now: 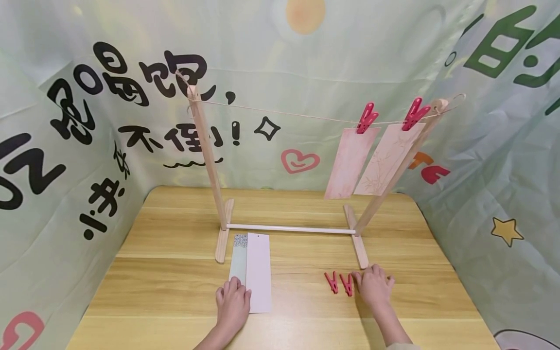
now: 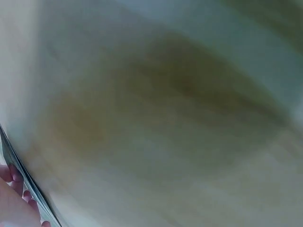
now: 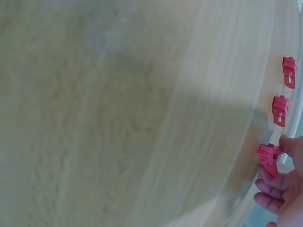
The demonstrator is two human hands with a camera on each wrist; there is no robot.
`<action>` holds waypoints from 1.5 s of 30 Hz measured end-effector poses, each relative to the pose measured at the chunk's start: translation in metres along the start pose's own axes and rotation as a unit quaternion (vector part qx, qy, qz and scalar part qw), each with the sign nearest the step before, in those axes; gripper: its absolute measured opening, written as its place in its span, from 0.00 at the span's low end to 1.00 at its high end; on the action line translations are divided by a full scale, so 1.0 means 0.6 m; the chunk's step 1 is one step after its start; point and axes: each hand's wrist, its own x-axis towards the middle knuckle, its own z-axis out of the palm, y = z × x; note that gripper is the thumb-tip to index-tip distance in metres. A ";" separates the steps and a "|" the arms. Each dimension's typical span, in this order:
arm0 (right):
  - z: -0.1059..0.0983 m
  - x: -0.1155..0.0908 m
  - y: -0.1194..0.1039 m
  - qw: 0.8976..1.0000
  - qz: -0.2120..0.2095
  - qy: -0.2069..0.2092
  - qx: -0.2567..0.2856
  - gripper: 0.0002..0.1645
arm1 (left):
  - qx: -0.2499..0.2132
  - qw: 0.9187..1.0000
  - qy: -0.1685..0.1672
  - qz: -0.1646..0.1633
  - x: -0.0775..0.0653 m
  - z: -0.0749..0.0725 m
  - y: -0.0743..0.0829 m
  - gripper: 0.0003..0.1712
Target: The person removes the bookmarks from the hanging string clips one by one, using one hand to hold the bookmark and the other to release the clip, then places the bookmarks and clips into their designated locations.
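Note:
Two paper cards lie on the table, a pale lilac one [image 1: 259, 272] with a small hole and a grey-green one [image 1: 238, 260] with a patterned top, partly under it. My left hand [image 1: 234, 302] rests over the lower part of the grey-green card, its fingers bent; whether they pinch it is hidden. In the left wrist view, fingers [image 2: 16, 179] touch a card near its dark edge. My right hand [image 1: 375, 286] pinches a red clothespin [image 3: 270, 157] between thumb and finger. Two more red clothespins [image 1: 332, 282] [image 1: 347, 285] lie left of it.
Behind the hands stands a wooden frame [image 1: 207, 160] with a white crossbar [image 1: 288, 228] and a string [image 1: 280, 113] between its posts. Two pink cards [image 1: 352, 163] [image 1: 389, 158] hang at the right from red clothespins [image 1: 367, 118] [image 1: 414, 114]. Printed cloth surrounds the table.

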 end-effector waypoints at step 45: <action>0.019 0.001 0.005 0.999 0.026 0.027 -0.009 0.30 | 0.108 0.992 -0.060 0.025 0.014 -0.008 0.010 0.15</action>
